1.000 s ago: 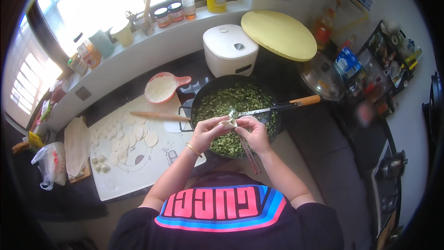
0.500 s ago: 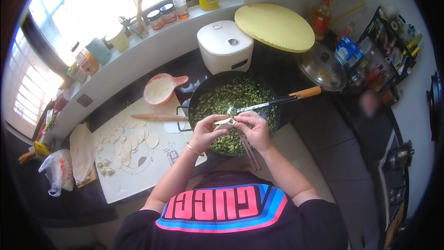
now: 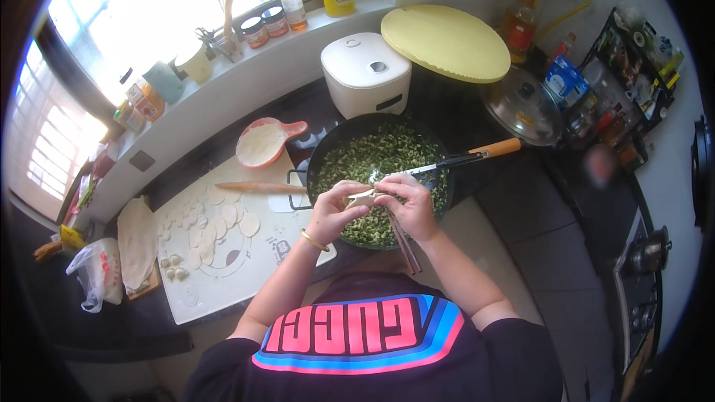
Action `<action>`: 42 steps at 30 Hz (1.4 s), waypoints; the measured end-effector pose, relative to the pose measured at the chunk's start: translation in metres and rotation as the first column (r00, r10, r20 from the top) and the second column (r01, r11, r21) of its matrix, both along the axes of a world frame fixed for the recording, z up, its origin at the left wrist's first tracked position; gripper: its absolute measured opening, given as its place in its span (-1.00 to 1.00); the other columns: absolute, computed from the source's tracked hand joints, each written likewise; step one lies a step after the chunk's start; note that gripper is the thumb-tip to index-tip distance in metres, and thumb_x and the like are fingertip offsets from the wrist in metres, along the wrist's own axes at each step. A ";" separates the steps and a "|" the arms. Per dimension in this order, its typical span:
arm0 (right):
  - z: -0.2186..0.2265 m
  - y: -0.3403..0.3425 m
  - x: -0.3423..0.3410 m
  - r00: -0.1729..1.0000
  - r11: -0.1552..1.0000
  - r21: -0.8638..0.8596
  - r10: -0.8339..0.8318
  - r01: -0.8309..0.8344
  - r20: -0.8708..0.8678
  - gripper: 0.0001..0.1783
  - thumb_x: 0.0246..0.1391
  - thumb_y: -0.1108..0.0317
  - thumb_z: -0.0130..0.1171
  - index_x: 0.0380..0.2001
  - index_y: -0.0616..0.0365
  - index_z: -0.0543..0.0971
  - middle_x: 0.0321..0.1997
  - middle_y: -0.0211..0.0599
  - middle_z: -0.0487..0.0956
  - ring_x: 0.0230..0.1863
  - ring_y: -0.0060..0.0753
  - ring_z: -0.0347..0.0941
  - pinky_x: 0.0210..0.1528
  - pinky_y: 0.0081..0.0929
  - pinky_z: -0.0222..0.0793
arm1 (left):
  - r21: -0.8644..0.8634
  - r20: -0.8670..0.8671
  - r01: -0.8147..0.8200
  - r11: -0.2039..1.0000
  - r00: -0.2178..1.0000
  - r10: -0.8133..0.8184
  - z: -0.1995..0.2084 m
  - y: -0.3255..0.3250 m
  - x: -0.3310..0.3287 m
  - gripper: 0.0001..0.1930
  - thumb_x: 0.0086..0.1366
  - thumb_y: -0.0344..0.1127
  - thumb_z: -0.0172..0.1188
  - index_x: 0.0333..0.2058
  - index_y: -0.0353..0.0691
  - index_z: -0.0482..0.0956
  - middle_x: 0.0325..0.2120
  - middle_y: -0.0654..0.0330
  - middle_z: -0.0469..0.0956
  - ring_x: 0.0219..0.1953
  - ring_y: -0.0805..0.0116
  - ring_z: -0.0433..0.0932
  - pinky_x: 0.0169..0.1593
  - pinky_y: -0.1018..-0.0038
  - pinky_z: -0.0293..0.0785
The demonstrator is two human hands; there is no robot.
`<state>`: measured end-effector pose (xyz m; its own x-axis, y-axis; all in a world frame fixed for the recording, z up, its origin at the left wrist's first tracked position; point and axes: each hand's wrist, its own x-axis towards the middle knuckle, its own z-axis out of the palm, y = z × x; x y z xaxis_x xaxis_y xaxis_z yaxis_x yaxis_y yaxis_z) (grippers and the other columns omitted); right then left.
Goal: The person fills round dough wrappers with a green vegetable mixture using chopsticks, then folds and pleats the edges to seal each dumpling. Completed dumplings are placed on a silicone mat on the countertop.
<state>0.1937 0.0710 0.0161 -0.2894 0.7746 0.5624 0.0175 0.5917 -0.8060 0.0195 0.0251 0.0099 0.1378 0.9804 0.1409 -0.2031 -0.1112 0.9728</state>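
Observation:
My left hand [image 3: 337,208] and my right hand [image 3: 412,207] meet over the near side of a wide black pan [image 3: 391,118]. Between them is a folded dough wrapper [image 3: 363,199], its edge pinched by the fingers of both hands; any filling inside is hidden. Chopped green filling [image 3: 354,150] covers the pan's bottom. A long utensil with a wooden-ended handle [image 3: 497,149] leans across the pan's right rim. Brown chopsticks [image 3: 404,244] stick out toward me below my right hand. Round dough wrappers [image 3: 249,225] lie on the white board [image 3: 249,279] at left.
A rolling pin [image 3: 261,187] lies near the pan's left handle. Beyond it stands a red bowl of flour [image 3: 261,143]. A white rice cooker [image 3: 365,78], a yellow round lid [image 3: 447,41] and a metal pot lid [image 3: 525,112] are behind. Dough pieces and a plastic bag [image 3: 93,272] lie left.
The fingers have drawn closer together, and the wrapper's open fold looks more closed. The whole view has shifted slightly; the hands stay over the pan.

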 end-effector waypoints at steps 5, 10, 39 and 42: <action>0.003 0.003 0.000 0.999 0.999 0.044 -0.002 0.000 0.051 -0.89 -0.20 0.54 0.24 -0.48 0.24 0.59 -0.38 -0.24 0.52 -0.33 -0.27 0.44 -0.30 -0.45 0.36 | 0.027 -0.043 0.006 1.000 0.999 -0.005 0.000 0.001 -0.001 -0.60 0.02 -0.48 0.28 -0.11 -0.36 0.47 -0.14 0.14 0.39 -0.08 0.39 0.40 -0.03 0.52 0.40; 0.001 0.002 -0.004 0.989 0.966 0.247 -0.103 0.074 0.107 -0.84 -0.21 0.55 0.23 -0.44 0.22 0.59 -0.38 -0.23 0.52 -0.31 -0.25 0.42 -0.28 -0.44 0.35 | 0.043 -0.108 0.008 0.999 0.994 -0.004 0.006 0.000 0.001 -0.55 -0.01 -0.49 0.31 -0.08 -0.35 0.46 -0.11 0.14 0.40 -0.04 0.41 0.38 -0.02 0.54 0.37; -0.003 0.008 -0.008 0.954 0.917 -0.282 0.298 -0.282 0.015 -0.60 0.03 0.48 0.10 -0.01 0.31 0.42 0.11 -0.06 0.37 0.07 -0.34 0.35 0.07 -0.51 0.27 | 0.089 -0.401 -0.066 0.994 0.911 0.096 0.013 0.007 -0.007 -0.34 -0.11 -0.36 0.39 0.00 -0.30 0.31 -0.11 0.06 0.45 -0.07 0.37 0.43 -0.06 0.47 0.40; -0.012 0.008 -0.011 0.949 0.780 -0.543 0.289 -0.310 -0.127 -0.57 0.03 0.52 0.09 0.01 0.36 0.37 0.04 -0.08 0.43 0.01 -0.39 0.39 0.05 -0.56 0.28 | 0.042 -0.329 -0.074 0.996 0.940 0.084 0.006 0.013 -0.005 -0.23 -0.10 -0.36 0.38 0.09 -0.23 0.16 -0.07 0.01 0.41 -0.06 0.34 0.43 -0.11 0.47 0.45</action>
